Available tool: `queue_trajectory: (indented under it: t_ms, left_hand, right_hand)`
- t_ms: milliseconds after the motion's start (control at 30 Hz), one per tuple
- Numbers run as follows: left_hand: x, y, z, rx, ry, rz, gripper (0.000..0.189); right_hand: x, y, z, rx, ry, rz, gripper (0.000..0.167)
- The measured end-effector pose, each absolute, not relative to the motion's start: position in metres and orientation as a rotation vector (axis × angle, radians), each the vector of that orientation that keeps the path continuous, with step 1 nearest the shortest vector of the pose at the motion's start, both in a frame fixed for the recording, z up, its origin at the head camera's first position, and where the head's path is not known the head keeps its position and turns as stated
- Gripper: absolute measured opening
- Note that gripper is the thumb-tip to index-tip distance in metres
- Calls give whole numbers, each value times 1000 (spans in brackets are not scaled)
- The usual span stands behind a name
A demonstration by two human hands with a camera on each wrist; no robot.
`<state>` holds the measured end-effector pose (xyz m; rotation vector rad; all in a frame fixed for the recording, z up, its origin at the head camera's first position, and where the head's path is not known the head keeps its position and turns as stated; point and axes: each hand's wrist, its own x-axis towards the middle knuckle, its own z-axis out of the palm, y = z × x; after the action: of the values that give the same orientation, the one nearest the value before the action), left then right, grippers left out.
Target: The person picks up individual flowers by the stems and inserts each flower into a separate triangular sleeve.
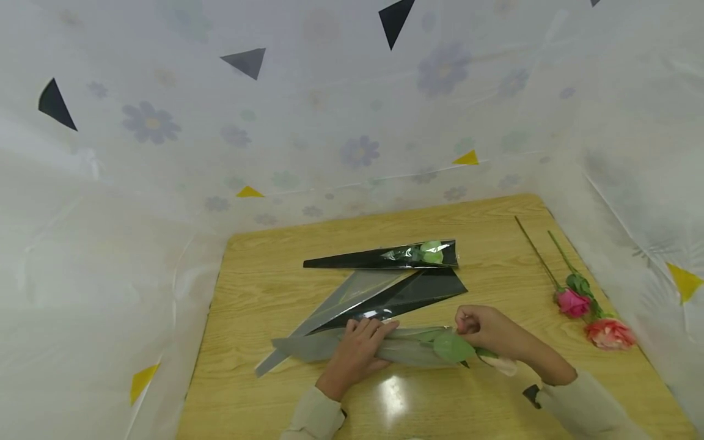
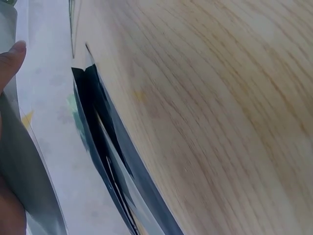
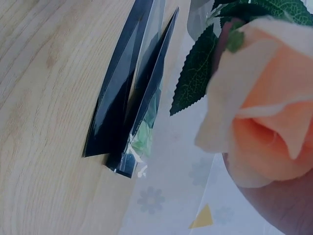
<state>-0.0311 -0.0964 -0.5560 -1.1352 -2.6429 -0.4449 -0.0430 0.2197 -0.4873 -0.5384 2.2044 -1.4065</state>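
A grey translucent flower sleeve (image 1: 324,345) lies crosswise near the front of the table, also seen at the left edge of the left wrist view. My left hand (image 1: 357,353) grips its middle, fingers over the top and thumb below. Inside the sleeve, green leaves (image 1: 452,347) show near its right end. A peach rose (image 3: 266,107) sticks out past that end, its bloom large in the right wrist view. My right hand (image 1: 489,330) has curled fingers and pinches the sleeve's upper edge by the opening; the exact fingertip contact is partly hidden.
Behind lies a wrapped pale green rose (image 1: 431,252) in a black sleeve (image 1: 352,260). Flat black and grey sleeves (image 1: 396,296) lie between it and my hands. At the right are a pink rose (image 1: 573,303) and a coral flower (image 1: 609,333). Patterned white sheeting (image 1: 352,110) surrounds the table.
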Motion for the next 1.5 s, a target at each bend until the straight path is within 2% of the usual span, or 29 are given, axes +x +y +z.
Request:
queue_trajectory:
  t_ms: [300, 433, 633, 767, 967, 1333, 1500]
  left_hand:
    - [-37, -100, -555, -989, -2604, -458, 98]
    - [-39, -103, -553, -957, -2578, -472, 91]
    - [-39, -107, -554, -924, -2573, -535, 86]
    - [-40, -108, -553, -864, -2572, -602, 83]
    - [-41, -109, -552, -806, -2571, -621, 86]
    - [-40, -104, -551, -907, -2569, -565, 79]
    - [-39, -102, -551, -952, -2585, -533, 85]
  right_hand:
    - [-44, 221, -484, -620, 2288, -1383, 5]
    - [-44, 224, -486, -626, 2240, -1514, 15]
    - [-36, 230, -488, -512, 2397, -1705, 17]
    - [-28, 236, -490, -344, 2592, -1727, 29]
    - [-14, 238, -501, -194, 2362, -1769, 45]
    - [-9, 225, -497, -107, 2307, -1902, 42]
    - [-8, 220, -489, -90, 2336, -1916, 41]
